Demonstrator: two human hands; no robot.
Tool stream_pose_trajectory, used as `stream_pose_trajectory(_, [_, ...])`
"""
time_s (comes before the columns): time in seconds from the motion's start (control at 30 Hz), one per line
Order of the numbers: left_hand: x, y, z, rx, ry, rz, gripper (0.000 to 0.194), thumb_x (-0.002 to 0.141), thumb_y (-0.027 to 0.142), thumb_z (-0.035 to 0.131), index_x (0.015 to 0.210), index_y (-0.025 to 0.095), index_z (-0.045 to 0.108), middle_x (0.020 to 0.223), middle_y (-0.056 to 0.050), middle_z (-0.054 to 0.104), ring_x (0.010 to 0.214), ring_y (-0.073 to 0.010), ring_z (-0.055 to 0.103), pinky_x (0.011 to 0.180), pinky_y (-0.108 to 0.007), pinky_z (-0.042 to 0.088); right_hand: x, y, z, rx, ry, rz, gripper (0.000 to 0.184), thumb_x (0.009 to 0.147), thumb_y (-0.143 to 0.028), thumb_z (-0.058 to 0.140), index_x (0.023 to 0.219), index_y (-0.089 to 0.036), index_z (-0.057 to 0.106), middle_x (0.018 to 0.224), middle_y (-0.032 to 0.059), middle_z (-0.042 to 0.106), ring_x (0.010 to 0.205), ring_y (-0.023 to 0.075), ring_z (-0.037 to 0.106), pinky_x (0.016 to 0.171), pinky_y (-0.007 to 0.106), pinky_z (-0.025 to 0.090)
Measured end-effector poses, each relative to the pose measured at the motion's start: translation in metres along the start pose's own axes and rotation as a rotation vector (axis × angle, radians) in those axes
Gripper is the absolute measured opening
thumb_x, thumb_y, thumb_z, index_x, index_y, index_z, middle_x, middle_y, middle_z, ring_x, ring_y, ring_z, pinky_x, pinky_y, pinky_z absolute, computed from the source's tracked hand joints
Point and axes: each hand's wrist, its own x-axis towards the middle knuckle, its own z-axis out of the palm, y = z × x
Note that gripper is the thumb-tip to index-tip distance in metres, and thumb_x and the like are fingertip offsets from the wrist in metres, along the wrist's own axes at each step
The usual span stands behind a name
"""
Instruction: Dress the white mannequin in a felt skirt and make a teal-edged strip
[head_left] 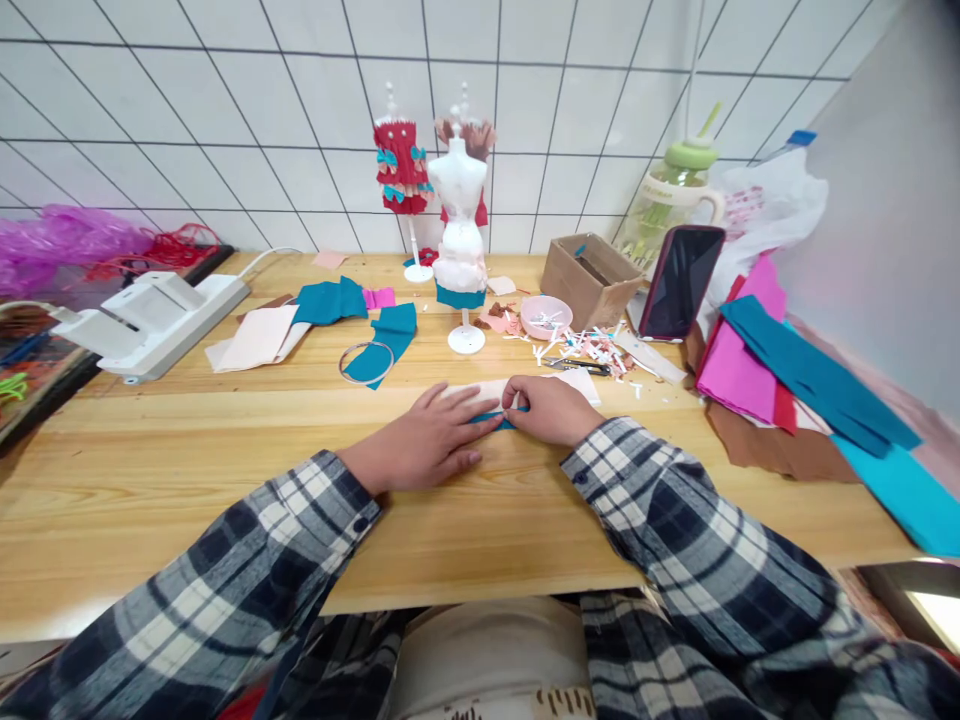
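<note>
My left hand [429, 438] lies flat on the table with its fingers stretched over a narrow teal strip [487, 419] and a white piece [480, 392] behind it. At the right end of that strip, my right hand [546, 408] is closed, thumb and forefinger pinched together at the teal edge. Part of the strip is hidden under both hands. A white sheet [579, 385] shows past the right hand. Beyond the hands stands a small white dress form [459, 225] with a teal band [460, 297] around its lower end.
Teal pieces [394, 335] and a thin ring [366, 363] lie left of the form. To the right are a pink bowl [546, 316], paper scraps [585, 345], snips [577, 367], a cardboard box [589, 280], a phone [682, 280] and coloured sheets [750, 360]. A power strip [172, 325] sits left.
</note>
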Motion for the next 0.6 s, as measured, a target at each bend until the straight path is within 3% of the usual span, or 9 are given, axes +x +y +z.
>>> stream_pose_trajectory(0.1, [-0.004, 0.004, 0.006, 0.014, -0.085, -0.027, 0.056, 0.097, 0.044, 0.030, 0.150, 0.033, 0.014, 0.156, -0.005, 0.025, 0.143, -0.0263, 0.023, 0.114, -0.054, 0.000, -0.001, 0.003, -0.003, 0.027, 0.000, -0.016, 0.012, 0.080, -0.030, 0.060, 0.089, -0.024, 0.065, 0.075, -0.0019, 0.066, 0.068, 0.0134, 0.057, 0.058, 0.024, 0.032])
stream_pose_trajectory(0.33, [-0.008, 0.002, -0.008, 0.027, -0.072, -0.035, 0.060, 0.095, 0.046, 0.036, 0.150, 0.036, 0.012, 0.155, -0.005, 0.028, 0.144, -0.0288, 0.021, 0.113, -0.059, -0.005, -0.005, 0.014, -0.019, 0.046, 0.014, -0.063, 0.021, 0.078, -0.031, 0.067, 0.097, -0.023, 0.064, 0.076, -0.0022, 0.066, 0.069, 0.0128, 0.058, 0.062, 0.023, 0.035])
stream_pose_trajectory(0.5, [-0.009, -0.001, -0.003, 0.024, -0.118, -0.055, 0.059, 0.096, 0.048, 0.033, 0.150, 0.036, 0.011, 0.155, -0.004, 0.028, 0.143, -0.0278, 0.024, 0.113, -0.059, -0.005, -0.004, 0.022, -0.027, -0.037, -0.027, -0.025, 0.023, 0.075, -0.036, 0.070, 0.093, -0.023, 0.064, 0.080, -0.0005, 0.066, 0.072, 0.0147, 0.057, 0.062, 0.024, 0.035])
stream_pose_trajectory(0.6, [-0.009, -0.004, -0.004, 0.008, -0.077, -0.091, 0.064, 0.093, 0.051, 0.038, 0.150, 0.034, 0.014, 0.153, -0.007, 0.033, 0.142, -0.0294, 0.027, 0.112, -0.061, -0.002, -0.008, 0.026, -0.038, 0.097, -0.063, -0.009, 0.031, 0.073, -0.039, 0.071, 0.097, -0.021, 0.061, 0.079, 0.0000, 0.065, 0.069, 0.0141, 0.056, 0.061, 0.023, 0.037])
